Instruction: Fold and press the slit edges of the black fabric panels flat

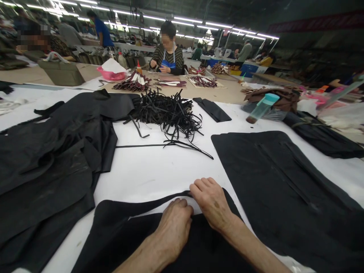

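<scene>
A black sheet of fabric or leather-like material (pixel 119 231) lies in front of me on the white tabletop. Near its far edge a long opening shows white through it. The fingers of my left hand (pixel 176 227) are curled at the lower side of this opening, closed on the material, with their tips partly hidden. Just right of it, my right hand (pixel 212 204) grips the narrow far edge of the same sheet, its knuckles bent over the rim. Both hands are almost touching.
Crumpled black sheets (pixel 57 163) are heaped at left. A tangle of thin black strips (pixel 167 112) lies ahead, beside a folded black piece (pixel 212 109). On the right are a stack of flat black sheets (pixel 278 178) and a teal-capped bottle (pixel 263 108). A co-worker (pixel 167 53) sits across.
</scene>
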